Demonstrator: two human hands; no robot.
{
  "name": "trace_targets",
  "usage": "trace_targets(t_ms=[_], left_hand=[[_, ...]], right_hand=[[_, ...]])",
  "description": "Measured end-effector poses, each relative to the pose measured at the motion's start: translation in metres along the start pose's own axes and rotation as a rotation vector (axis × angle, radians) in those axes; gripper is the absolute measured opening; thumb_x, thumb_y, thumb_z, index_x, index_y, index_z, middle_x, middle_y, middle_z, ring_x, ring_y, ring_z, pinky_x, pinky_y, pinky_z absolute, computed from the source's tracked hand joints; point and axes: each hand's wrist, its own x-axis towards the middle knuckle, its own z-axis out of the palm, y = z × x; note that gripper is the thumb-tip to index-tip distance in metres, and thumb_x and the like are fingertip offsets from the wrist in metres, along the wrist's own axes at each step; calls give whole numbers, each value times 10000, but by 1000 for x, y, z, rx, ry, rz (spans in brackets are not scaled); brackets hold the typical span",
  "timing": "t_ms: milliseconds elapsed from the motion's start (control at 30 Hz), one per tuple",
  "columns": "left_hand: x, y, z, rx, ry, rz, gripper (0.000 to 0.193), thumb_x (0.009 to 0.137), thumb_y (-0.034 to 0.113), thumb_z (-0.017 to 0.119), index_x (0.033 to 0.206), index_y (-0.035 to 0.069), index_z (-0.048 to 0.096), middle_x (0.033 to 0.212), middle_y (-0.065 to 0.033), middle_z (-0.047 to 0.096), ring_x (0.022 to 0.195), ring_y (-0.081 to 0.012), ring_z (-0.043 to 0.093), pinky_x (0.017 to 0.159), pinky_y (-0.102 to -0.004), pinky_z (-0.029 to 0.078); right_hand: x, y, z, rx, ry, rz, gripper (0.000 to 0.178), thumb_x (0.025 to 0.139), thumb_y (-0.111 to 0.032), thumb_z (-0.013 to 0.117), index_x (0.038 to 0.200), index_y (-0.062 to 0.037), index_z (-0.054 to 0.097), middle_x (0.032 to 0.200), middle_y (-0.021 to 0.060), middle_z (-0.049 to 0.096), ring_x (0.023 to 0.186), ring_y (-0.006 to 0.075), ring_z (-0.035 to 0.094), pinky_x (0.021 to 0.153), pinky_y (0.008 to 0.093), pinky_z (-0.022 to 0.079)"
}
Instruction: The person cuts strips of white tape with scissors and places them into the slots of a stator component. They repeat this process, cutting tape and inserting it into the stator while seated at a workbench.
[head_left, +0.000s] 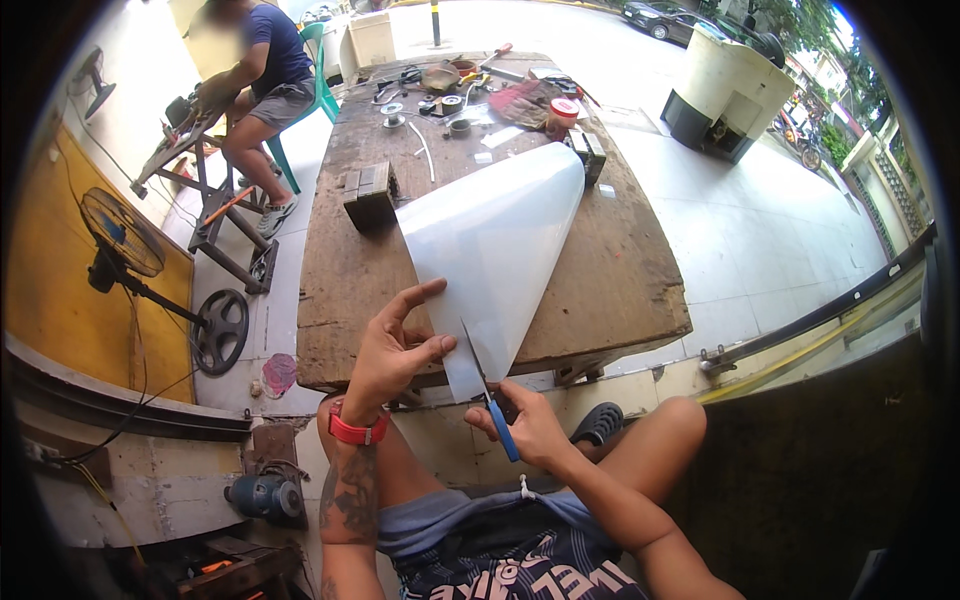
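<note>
A large translucent white plastic sheet [500,230], curled into a cone-like shape, lies over the wooden table and reaches past its near edge. My left hand [392,345], with a red band at the wrist, grips the sheet's left edge near its lower corner; the thumb presses on top and the index finger is extended along the edge. In my right hand [530,425] are scissors [502,432] with blue handles. Their blades straddle the sheet at its near end, along a cut that parts a narrow strip on the left.
Two dark blocks [370,195] [590,150] stand beside the sheet on the wooden table [340,300]. Tape rolls, a red-lidded jar [562,115] and tools crowd the far end. Left are a fan [122,232] and a person [262,90] seated at a stand. A grinder-like blue machine [262,495] sits lower left.
</note>
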Motion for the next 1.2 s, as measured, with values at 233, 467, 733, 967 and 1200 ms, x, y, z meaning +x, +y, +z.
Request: trace_targets(t_ms=[233,467,733,967,1200], left_hand=[[-5,-11,-3,-13,19,8,687,871,-39,795,1487,-30,491,1489,-171,537,1034,-229,743,842,-286,629],[-5,-11,-6,-37,13,9,682,871,-45,790,1485,-30,492,1491,-168,536,1025,-224,744,844,-287,628],[-1,-1,-1,-1,101,36,653,906,-2,775,1496,-9,497,1410,-155,608,985,-168,726,819,-266,606],[26,26,3,97,43,194,596,923,-60,732,1480,-5,526,1394,-146,625,930,-100,677,804,-254,602],[21,38,15,203,-27,131,616,900,-77,742,1474,-19,526,1421,-123,613,870,-84,663,764,-237,581]], right_hand=[[5,3,5,31,18,32,550,888,-435,848,1182,6,706,898,88,715,790,137,614,740,304,515],[7,12,7,72,-24,21,387,936,-262,833,1165,-2,661,835,-7,658,688,54,566,608,240,479],[4,8,10,135,-20,172,445,922,-328,845,1140,26,688,738,-2,622,644,53,535,561,247,444],[-4,-17,-1,288,-84,135,373,958,-235,808,1211,-3,660,873,-8,642,708,59,605,639,240,522],[-14,-19,-3,225,-61,22,406,1010,-318,740,1253,-8,642,873,12,636,741,96,635,666,261,531]])
